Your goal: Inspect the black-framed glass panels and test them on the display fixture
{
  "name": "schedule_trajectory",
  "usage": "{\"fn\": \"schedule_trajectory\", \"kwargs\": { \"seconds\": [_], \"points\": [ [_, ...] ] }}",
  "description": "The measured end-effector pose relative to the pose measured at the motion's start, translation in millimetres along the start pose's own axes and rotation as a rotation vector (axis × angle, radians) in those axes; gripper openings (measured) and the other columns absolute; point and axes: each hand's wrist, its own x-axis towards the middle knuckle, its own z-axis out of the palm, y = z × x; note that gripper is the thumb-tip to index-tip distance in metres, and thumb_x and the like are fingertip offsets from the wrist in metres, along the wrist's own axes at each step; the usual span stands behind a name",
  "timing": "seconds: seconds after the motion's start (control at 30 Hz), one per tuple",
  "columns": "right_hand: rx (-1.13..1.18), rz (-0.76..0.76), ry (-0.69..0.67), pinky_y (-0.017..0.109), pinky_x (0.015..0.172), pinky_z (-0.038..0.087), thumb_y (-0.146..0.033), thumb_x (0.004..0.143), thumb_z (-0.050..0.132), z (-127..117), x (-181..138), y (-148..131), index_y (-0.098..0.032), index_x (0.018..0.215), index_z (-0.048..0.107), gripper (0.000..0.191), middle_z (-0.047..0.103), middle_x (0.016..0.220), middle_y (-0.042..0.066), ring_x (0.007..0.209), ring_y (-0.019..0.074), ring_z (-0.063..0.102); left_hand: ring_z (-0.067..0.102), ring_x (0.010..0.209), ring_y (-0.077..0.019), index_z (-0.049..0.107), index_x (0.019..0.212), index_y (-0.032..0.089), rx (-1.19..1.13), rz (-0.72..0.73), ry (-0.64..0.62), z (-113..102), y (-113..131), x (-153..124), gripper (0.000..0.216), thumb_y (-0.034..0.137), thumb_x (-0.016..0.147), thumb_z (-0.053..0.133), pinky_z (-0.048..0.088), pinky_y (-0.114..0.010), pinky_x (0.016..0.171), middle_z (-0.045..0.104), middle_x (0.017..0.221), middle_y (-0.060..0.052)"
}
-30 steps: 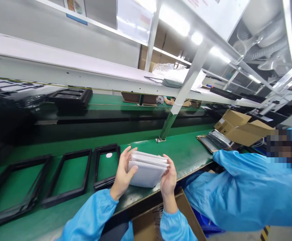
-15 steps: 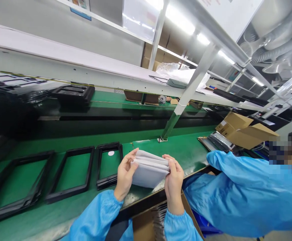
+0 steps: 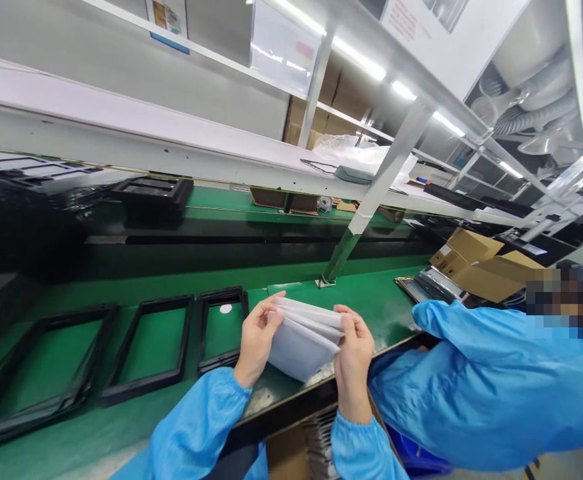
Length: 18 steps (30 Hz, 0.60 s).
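Note:
Between my two hands is a stack of thin white sleeves [image 3: 301, 347], tilted above the front edge of the green bench. My left hand [image 3: 257, 337] grips the stack's upper left corner, with the thumb across the near face. At the right end my right hand [image 3: 355, 343] pinches the edges between thumb and fingers. The upper edges are fanned slightly apart. Whether anything lies inside the sleeves I cannot tell. Left of my left hand, a small stack of black frames [image 3: 221, 327] lies on the bench.
More black frames [image 3: 149, 347] lie along the green bench [image 3: 371, 300]. A green-and-white post [image 3: 344, 253] rises behind my hands. Below the bench edge stands a cardboard box [image 3: 286, 453] with closely packed pieces. At right, a co-worker's blue sleeve [image 3: 471, 373] is close by, near an open carton [image 3: 486, 267].
The stack has tilted, its right side lower, and its upper edges have spread differently. Both hands keep hold of it. The view has shifted slightly.

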Motion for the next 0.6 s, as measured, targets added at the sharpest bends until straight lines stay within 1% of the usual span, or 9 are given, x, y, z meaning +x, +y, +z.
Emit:
{"fn": "schedule_trajectory", "kwargs": {
  "seconds": [0.07,0.13,0.23,0.33,0.4,0.47,0.53,0.6],
  "points": [
    [0.019,-0.032,0.036,0.037,0.085,0.051,-0.043,0.083,0.075,3.0,3.5,-5.2,-0.02,0.077,0.075,0.024,0.078,0.11,0.009,0.098,0.0242,0.069,0.066,0.129,-0.0332,0.066,0.081,0.022,0.007,0.024,-0.004,1.2,4.0,7.3,0.025,0.042,0.086,0.08,0.043,-0.048,0.113,0.074,0.136,-0.015],
    [0.023,-0.048,0.048,0.036,0.087,0.05,-0.04,0.081,0.078,5.7,7.4,-9.3,-0.019,0.076,0.074,0.022,0.078,0.107,0.008,0.1,0.0239,0.068,0.067,0.128,-0.0326,0.067,0.082,0.022,0.018,0.039,-0.004,2.0,6.2,15.3,0.023,0.041,0.084,0.081,0.044,-0.047,0.113,0.076,0.133,-0.015],
    [0.037,-0.049,0.037,0.035,0.086,0.049,-0.038,0.08,0.08,11.1,11.9,-14.3,-0.019,0.078,0.075,0.02,0.078,0.103,0.008,0.095,0.0228,0.067,0.072,0.118,-0.0327,0.069,0.081,0.021,0.031,0.034,0.008,5.3,5.8,24.9,0.022,0.039,0.081,0.082,0.051,-0.046,0.104,0.078,0.128,-0.016],
    [0.07,-0.038,0.0,0.035,0.081,0.05,-0.04,0.083,0.075,16.6,15.0,-20.2,-0.019,0.081,0.073,0.021,0.078,0.1,0.007,0.087,0.0203,0.067,0.075,0.107,-0.0296,0.068,0.087,0.021,0.037,0.033,0.054,12.9,5.2,29.8,0.02,0.04,0.087,0.076,0.056,-0.043,0.094,0.079,0.124,-0.015],
    [0.07,-0.021,-0.041,0.034,0.078,0.051,-0.04,0.083,0.075,17.7,17.9,-24.9,-0.019,0.081,0.072,0.021,0.078,0.094,0.006,0.082,0.0192,0.067,0.075,0.107,-0.0272,0.067,0.09,0.021,0.043,0.045,0.076,19.2,6.9,31.3,0.02,0.041,0.091,0.071,0.056,-0.041,0.094,0.079,0.124,-0.013],
    [0.052,-0.018,-0.073,0.034,0.08,0.052,-0.041,0.085,0.073,16.0,23.0,-28.8,-0.02,0.081,0.071,0.021,0.078,0.092,0.004,0.082,0.0187,0.068,0.074,0.11,-0.0263,0.067,0.09,0.022,0.057,0.062,0.058,25.3,9.5,33.7,0.019,0.039,0.089,0.074,0.054,-0.039,0.097,0.079,0.122,-0.01],
    [0.019,-0.03,-0.1,0.033,0.085,0.052,-0.042,0.086,0.072,12.6,30.2,-30.4,-0.021,0.082,0.07,0.021,0.078,0.093,0.003,0.089,0.0189,0.069,0.073,0.112,-0.0265,0.068,0.087,0.022,0.078,0.072,0.004,30.0,10.7,38.9,0.018,0.035,0.083,0.08,0.053,-0.037,0.1,0.08,0.116,-0.008],
    [-0.022,-0.024,-0.137,0.033,0.086,0.053,-0.043,0.085,0.073,9.0,37.7,-29.5,-0.022,0.082,0.068,0.022,0.077,0.092,0.002,0.09,0.0193,0.069,0.071,0.114,-0.0265,0.069,0.083,0.021,0.096,0.074,-0.05,32.9,9.2,47.0,0.018,0.03,0.078,0.083,0.05,-0.036,0.102,0.08,0.111,-0.007]
  ]
}}
